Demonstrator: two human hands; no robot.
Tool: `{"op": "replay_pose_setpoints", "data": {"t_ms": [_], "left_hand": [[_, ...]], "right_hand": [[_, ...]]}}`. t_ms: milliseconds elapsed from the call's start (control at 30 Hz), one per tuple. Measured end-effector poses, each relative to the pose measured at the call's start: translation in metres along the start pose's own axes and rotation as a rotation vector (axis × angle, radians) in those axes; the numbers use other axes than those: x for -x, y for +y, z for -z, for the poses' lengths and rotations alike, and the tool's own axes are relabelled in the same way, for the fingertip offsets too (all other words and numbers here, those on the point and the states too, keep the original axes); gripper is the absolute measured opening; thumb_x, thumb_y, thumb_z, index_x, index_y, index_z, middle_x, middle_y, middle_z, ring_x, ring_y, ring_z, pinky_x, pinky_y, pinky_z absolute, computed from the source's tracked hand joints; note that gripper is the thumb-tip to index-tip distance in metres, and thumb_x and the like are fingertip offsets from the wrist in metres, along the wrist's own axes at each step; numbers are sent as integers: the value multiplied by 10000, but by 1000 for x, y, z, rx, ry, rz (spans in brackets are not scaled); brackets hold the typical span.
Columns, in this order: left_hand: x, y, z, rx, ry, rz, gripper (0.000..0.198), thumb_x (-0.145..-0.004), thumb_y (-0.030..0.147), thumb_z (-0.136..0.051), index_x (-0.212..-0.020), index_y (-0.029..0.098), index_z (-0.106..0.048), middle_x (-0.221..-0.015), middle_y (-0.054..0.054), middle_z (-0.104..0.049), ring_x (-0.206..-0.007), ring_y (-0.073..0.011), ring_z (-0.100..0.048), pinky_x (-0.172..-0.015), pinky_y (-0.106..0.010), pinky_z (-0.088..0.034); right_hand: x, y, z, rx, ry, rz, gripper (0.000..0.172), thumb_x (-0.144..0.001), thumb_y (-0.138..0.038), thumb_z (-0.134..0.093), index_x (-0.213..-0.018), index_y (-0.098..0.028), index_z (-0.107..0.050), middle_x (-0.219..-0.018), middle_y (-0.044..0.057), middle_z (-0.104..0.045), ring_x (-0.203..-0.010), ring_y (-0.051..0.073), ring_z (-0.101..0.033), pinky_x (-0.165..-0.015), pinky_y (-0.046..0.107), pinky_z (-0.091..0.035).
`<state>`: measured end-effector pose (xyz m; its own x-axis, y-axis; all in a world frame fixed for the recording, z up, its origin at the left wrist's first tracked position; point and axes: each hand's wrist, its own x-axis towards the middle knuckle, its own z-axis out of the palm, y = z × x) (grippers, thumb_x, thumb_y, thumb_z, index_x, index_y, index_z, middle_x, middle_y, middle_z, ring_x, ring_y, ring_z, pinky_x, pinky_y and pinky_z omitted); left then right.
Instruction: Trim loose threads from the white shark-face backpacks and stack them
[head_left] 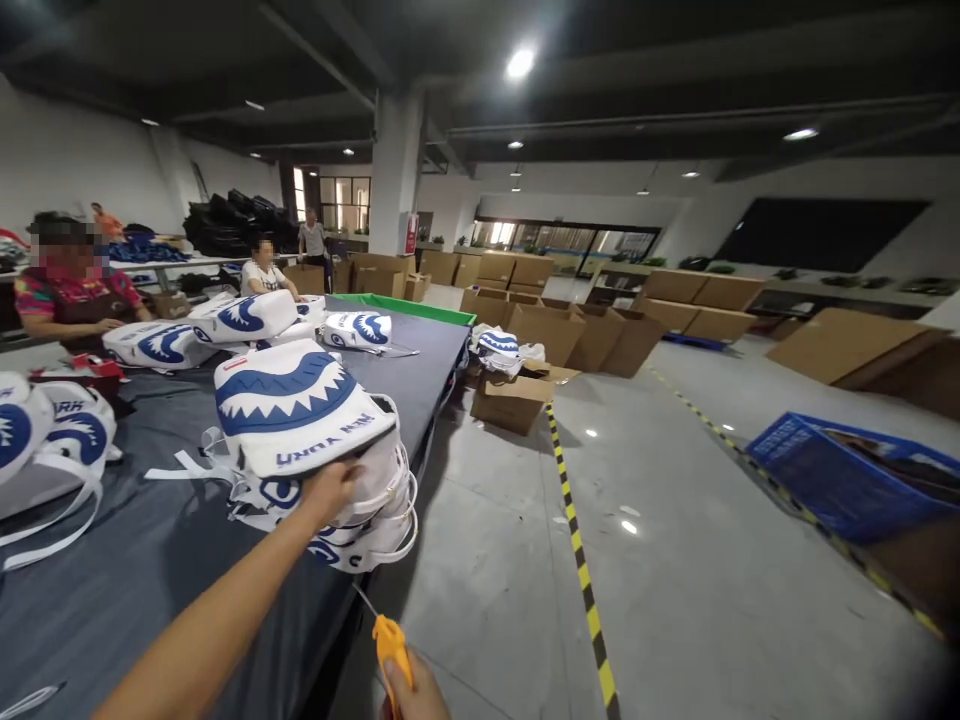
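A stack of white backpacks with blue shark-mouth prints stands at the right edge of the dark-covered table (187, 590). My left hand (334, 492) reaches onto the stack and grips the near edge of the top backpack (292, 405), its fingertips partly hidden. Lettering runs along that edge, and white straps hang from the stack's sides. Low in the view, my right hand (420, 690) is closed around an orange-handled tool (391, 650) with a thin metal tip. The tip points up toward the bottom of the stack; I cannot tell whether it touches.
More shark-print backpacks (247, 318) lie farther along the table and at left. Two people (75, 290) are at its far side. Open cardboard boxes (514, 400) stand on the floor beyond. Yellow-black tape (581, 560) marks the floor; a blue crate (847, 480) is at right.
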<state>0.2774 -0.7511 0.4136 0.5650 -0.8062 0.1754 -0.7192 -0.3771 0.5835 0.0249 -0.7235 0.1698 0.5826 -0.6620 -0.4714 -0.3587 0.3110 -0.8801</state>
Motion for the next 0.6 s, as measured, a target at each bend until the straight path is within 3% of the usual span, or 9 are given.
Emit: {"op": "replay_pose_setpoints", "data": {"t_ms": [67,167,267,367,467,533,600], "left_hand": [[19,-12,51,34,215,-71,314,-881,438,-504,-768,206,-683,-836,-72,-711,-831,-219,-641,-764,-316,-477],[69,-30,125,106,703,-171,297,-873,413,-546,-721,181,-654,-636,0,-590,-597,-126,-502,-575,-250,-383],[138,-50,165,156,1094,-113,303,-855,370,-581,-623,175,-584,-504,49,-430,-487,-87,-377,-496,-232,-296],[209,-75,162,198,1361,103,358,-841,401,-565,-567,177,-511,-475,59,-367,-474,-78,-327,-480,-211,-260],[267,-101,138,319,1400,435,366,-765,462,-611,-569,176,-494,-505,60,-369,-499,-74,-317,-478,-202,-257],[297,-119,123,563,1412,605,341,-702,485,-657,-624,182,-522,-538,58,-426,-516,-84,-380,-502,-211,-337],[326,-138,114,789,1547,734,300,-678,464,-680,-716,192,-561,-607,40,-533,-584,-120,-501,-590,-261,-459]], "right_hand": [[-10,-26,-15,-47,-65,-32,843,-587,-875,-512,-1103,-209,-528,-563,-30,-570,-452,154,-550,-434,260,-412],[-20,-74,-43,-59,-152,48,901,-566,-900,-511,-1123,-192,-483,-569,-30,-593,-448,146,-566,-430,242,-417],[-25,-119,-78,-99,-285,150,865,-600,-872,-547,-1123,-188,-461,-579,-32,-601,-470,150,-582,-454,255,-454],[-24,-147,-119,-136,-409,211,803,-639,-842,-559,-1115,-204,-449,-606,-27,-606,-509,178,-605,-479,301,-499],[-16,-154,-158,-61,-547,202,696,-689,-801,-549,-1067,-222,-464,-658,-12,-616,-560,199,-631,-526,343,-539],[-10,-148,-177,56,-646,191,626,-729,-763,-534,-1045,-225,-481,-652,-15,-608,-547,191,-620,-527,337,-533],[-3,-138,-190,171,-713,178,591,-753,-729,-529,-1055,-223,-495,-634,-20,-601,-530,179,-603,-511,318,-514]]}}
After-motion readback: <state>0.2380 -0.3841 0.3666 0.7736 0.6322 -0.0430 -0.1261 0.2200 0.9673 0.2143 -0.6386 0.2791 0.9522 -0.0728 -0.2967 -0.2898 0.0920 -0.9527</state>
